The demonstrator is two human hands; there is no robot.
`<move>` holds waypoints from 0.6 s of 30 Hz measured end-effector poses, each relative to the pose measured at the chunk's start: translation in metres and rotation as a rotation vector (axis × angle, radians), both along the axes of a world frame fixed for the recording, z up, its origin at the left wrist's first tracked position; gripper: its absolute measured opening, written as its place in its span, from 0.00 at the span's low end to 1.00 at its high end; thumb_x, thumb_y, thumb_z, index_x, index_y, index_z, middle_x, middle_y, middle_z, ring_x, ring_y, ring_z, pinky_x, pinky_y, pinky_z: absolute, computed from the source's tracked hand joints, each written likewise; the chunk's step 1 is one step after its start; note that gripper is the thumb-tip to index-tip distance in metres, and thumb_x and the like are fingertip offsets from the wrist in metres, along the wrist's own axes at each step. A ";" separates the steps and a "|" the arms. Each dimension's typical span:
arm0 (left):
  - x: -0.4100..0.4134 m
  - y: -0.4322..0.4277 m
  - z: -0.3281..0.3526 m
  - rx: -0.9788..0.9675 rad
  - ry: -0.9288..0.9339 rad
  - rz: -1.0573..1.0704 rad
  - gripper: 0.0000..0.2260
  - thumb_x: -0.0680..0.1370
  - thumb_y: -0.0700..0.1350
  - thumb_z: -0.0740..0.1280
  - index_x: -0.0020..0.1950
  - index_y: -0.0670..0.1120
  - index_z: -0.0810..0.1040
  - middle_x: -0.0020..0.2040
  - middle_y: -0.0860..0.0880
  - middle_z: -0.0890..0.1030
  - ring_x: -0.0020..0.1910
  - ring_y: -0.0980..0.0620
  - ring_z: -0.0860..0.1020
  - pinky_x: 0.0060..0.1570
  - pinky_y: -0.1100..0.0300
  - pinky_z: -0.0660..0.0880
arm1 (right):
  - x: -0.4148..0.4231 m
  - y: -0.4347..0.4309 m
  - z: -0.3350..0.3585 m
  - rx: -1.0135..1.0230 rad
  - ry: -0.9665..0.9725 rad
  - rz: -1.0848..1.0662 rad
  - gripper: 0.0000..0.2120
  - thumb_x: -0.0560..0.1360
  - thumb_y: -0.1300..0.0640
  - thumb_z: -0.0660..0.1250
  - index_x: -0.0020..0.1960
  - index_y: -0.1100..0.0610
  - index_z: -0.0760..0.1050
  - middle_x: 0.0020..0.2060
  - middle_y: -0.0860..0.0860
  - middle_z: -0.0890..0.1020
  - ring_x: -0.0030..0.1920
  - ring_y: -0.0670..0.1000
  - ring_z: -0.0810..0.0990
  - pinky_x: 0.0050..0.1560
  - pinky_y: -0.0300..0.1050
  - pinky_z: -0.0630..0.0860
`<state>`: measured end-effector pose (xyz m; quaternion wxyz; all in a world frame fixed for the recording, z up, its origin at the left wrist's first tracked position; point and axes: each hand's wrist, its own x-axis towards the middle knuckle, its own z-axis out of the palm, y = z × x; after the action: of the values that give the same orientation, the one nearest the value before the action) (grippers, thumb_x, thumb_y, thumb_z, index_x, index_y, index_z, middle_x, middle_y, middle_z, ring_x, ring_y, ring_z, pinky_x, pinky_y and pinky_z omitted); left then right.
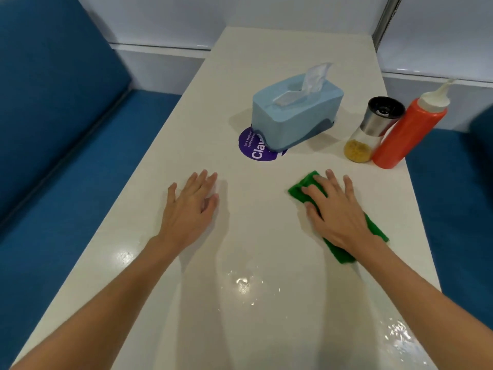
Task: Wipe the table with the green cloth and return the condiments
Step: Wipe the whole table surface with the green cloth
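Observation:
The green cloth (pixel 374 231) lies flat on the white table (pixel 240 236), right of centre. My right hand (pixel 336 212) presses down on it with fingers spread, covering its middle. My left hand (pixel 192 206) rests palm down on the bare tabletop, fingers apart, holding nothing. Beyond the cloth, at the table's right edge, stand a red squeeze bottle (pixel 405 134) with a white nozzle and a glass grinder (pixel 373 126) with a steel collar, black cap and yellow contents. The two touch each other.
A light blue tissue box (pixel 290 116) sits mid-table, partly covering a round purple sticker (pixel 253 150). Blue bench seats (pixel 80 169) run along both sides. A white wall closes the far end. Wet glare shows on the near tabletop.

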<state>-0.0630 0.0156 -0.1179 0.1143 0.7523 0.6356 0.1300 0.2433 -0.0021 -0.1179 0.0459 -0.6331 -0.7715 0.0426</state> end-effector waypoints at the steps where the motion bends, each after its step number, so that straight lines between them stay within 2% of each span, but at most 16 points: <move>1: -0.014 -0.002 0.001 0.001 0.016 0.023 0.25 0.81 0.57 0.47 0.78 0.53 0.58 0.78 0.52 0.58 0.77 0.52 0.54 0.73 0.46 0.45 | -0.017 0.011 -0.001 0.008 0.016 -0.020 0.19 0.78 0.50 0.51 0.65 0.53 0.70 0.70 0.58 0.68 0.74 0.63 0.56 0.73 0.61 0.47; 5: -0.057 -0.007 -0.004 -0.007 0.095 0.083 0.27 0.80 0.58 0.44 0.78 0.52 0.57 0.79 0.51 0.55 0.78 0.51 0.52 0.73 0.44 0.44 | -0.089 0.040 -0.006 0.020 -0.030 0.007 0.26 0.77 0.50 0.42 0.68 0.58 0.66 0.70 0.62 0.67 0.71 0.66 0.62 0.69 0.61 0.60; 8: -0.072 -0.012 -0.010 -0.027 0.120 0.091 0.27 0.80 0.58 0.42 0.79 0.53 0.55 0.79 0.52 0.54 0.78 0.51 0.51 0.73 0.44 0.45 | -0.124 0.043 -0.005 0.016 -0.013 0.056 0.29 0.77 0.49 0.41 0.74 0.56 0.61 0.71 0.62 0.66 0.70 0.65 0.63 0.68 0.60 0.62; 11: -0.077 -0.016 -0.015 -0.026 0.087 0.090 0.26 0.81 0.59 0.42 0.79 0.54 0.54 0.79 0.53 0.53 0.78 0.53 0.50 0.74 0.46 0.44 | -0.131 0.026 -0.008 0.013 0.005 0.164 0.27 0.79 0.48 0.43 0.76 0.54 0.58 0.73 0.59 0.64 0.73 0.62 0.61 0.70 0.58 0.60; 14: -0.081 -0.017 -0.017 -0.015 0.062 0.086 0.26 0.81 0.59 0.43 0.78 0.56 0.55 0.79 0.54 0.53 0.78 0.55 0.50 0.74 0.47 0.44 | -0.108 0.001 -0.009 -0.024 0.020 0.276 0.26 0.81 0.46 0.42 0.77 0.49 0.54 0.76 0.53 0.59 0.76 0.57 0.55 0.73 0.54 0.53; 18: -0.081 -0.020 -0.020 0.004 0.078 0.083 0.25 0.81 0.58 0.42 0.78 0.55 0.56 0.79 0.54 0.55 0.78 0.54 0.51 0.74 0.48 0.45 | -0.070 -0.002 -0.006 -0.060 0.017 0.229 0.26 0.80 0.44 0.38 0.77 0.44 0.50 0.77 0.48 0.54 0.77 0.52 0.50 0.75 0.52 0.46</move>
<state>-0.1436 -0.0040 -0.1375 0.0826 0.7300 0.6700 0.1065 0.1729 -0.0045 -0.1235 0.0282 -0.5415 -0.8368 0.0757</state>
